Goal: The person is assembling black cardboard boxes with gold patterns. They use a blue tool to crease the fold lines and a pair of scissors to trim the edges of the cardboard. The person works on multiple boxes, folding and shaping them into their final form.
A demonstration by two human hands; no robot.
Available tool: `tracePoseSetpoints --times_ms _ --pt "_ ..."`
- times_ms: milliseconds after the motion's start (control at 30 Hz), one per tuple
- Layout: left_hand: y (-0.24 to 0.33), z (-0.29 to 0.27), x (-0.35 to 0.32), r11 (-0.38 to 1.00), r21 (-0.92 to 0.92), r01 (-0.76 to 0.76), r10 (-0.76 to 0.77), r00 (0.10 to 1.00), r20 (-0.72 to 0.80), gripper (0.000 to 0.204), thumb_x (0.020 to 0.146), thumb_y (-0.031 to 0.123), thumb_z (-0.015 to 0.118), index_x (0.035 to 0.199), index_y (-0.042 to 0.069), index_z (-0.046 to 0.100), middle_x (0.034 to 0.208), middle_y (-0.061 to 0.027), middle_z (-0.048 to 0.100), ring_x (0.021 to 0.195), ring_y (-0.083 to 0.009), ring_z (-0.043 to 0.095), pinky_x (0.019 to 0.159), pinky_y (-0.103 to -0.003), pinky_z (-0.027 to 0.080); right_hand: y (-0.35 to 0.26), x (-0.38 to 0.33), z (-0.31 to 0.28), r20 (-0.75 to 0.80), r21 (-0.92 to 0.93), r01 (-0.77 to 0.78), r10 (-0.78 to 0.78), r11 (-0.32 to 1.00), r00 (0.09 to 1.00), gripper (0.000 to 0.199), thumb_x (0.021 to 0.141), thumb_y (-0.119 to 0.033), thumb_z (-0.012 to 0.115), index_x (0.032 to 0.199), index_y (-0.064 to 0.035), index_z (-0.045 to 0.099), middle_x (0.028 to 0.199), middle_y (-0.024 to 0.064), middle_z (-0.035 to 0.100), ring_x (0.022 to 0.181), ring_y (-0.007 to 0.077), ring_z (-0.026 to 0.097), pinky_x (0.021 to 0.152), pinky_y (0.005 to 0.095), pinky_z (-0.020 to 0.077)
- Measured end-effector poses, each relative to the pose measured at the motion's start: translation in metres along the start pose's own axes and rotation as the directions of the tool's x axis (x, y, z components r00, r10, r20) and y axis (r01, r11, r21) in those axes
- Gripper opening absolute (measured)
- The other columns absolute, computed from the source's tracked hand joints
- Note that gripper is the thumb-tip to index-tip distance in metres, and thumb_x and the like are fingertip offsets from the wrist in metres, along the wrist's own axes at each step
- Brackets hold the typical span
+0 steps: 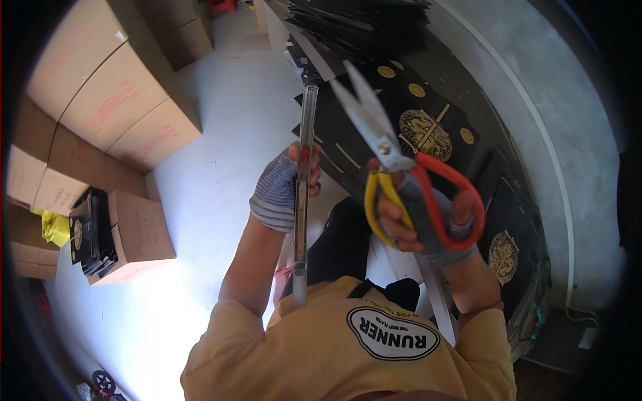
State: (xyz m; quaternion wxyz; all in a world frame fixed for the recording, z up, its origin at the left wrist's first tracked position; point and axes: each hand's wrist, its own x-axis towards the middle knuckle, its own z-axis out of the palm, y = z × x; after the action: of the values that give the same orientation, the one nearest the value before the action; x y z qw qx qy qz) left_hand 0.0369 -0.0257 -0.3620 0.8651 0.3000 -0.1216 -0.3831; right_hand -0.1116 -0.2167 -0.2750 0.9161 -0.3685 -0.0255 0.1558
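My left hand (275, 190), in a striped fingerless glove, is closed around the middle of a long, narrow, clear-looking strip (301, 224). The strip stands nearly upright in view, and a small red spot shows near my fingers. Large scissors (386, 146) with one red and one yellow handle are in my right hand (435, 220), which also wears a fingerless glove. My fingers pass through both handle loops. The blades are slightly apart and point up and away, to the right of the strip, not touching it. What the strip contains cannot be made out.
On the right, a table holds black flat pieces (394, 100) with gold round emblems, and a dark stack (361, 23) lies at its far end. Brown cartons (110, 100) are piled on the left. Black pieces (93, 230) stand beside a lower carton, near a yellow bag (55, 227).
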Motion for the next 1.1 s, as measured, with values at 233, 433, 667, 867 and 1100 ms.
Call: tracePoseSetpoints --times_ms 233,433,667,867,1100 --pt "0.023 0.003 -0.046 0.985 0.132 -0.116 0.137 0.976 -0.167 0.050 0.085 0.048 0.056 0.109 0.004 0.050 0.081 -0.0018 0.049 0.064 -0.0127 0.046 0.050 -0.024 0.039 0.048 0.021 0.016 0.215 0.139 -0.109 0.077 0.984 0.974 0.112 0.062 -0.068 0.065 0.139 -0.0034 0.015 0.091 0.0083 0.047 0.062 0.0095 0.047 0.046 0.0194 0.0415" --pt "0.033 0.000 -0.061 0.968 0.151 -0.202 0.235 0.938 -0.254 0.050 0.085 0.043 0.059 0.108 -0.001 0.053 0.072 0.0003 0.049 0.059 -0.0094 0.046 0.050 -0.022 0.038 0.050 0.040 0.041 0.162 -0.009 -0.086 0.087 0.996 0.983 0.104 0.068 -0.068 0.060 0.138 -0.0039 0.017 0.091 0.0089 0.047 0.062 0.0090 0.048 0.044 0.0177 0.0426" --pt "0.037 -0.019 -0.064 0.958 0.226 -0.175 0.241 0.919 -0.310 0.053 0.084 0.047 0.058 0.111 0.001 0.050 0.076 0.0007 0.049 0.061 -0.0100 0.047 0.049 -0.022 0.038 0.071 0.064 0.041 0.189 0.185 -0.121 0.086 0.975 0.978 0.087 0.074 -0.060 0.059 0.135 -0.0080 0.026 0.090 0.0076 0.048 0.061 0.0095 0.049 0.044 0.0190 0.0432" --pt "0.038 -0.063 -0.067 0.979 0.106 -0.174 0.199 0.922 -0.331 0.050 0.085 0.046 0.057 0.109 0.003 0.050 0.076 0.0000 0.049 0.061 -0.0112 0.047 0.049 -0.023 0.038 0.085 0.074 0.062 -0.137 0.055 -0.167 0.173 0.984 0.975 0.047 0.088 -0.036 0.055 0.123 -0.0084 0.041 0.085 0.0035 0.051 0.061 0.0083 0.051 0.044 0.0172 0.0408" --pt "0.044 -0.099 -0.082 0.947 -0.100 -0.305 0.272 0.927 -0.257 0.041 0.089 0.042 0.053 0.107 0.006 0.050 0.079 -0.0027 0.050 0.065 -0.0149 0.048 0.049 -0.025 0.040 0.073 0.074 0.027 -0.090 -0.520 -0.048 0.001 0.853 0.996 0.055 0.080 -0.034 0.067 0.124 -0.0071 0.047 0.083 0.0017 0.050 0.057 0.0058 0.046 0.047 0.0164 0.0373"
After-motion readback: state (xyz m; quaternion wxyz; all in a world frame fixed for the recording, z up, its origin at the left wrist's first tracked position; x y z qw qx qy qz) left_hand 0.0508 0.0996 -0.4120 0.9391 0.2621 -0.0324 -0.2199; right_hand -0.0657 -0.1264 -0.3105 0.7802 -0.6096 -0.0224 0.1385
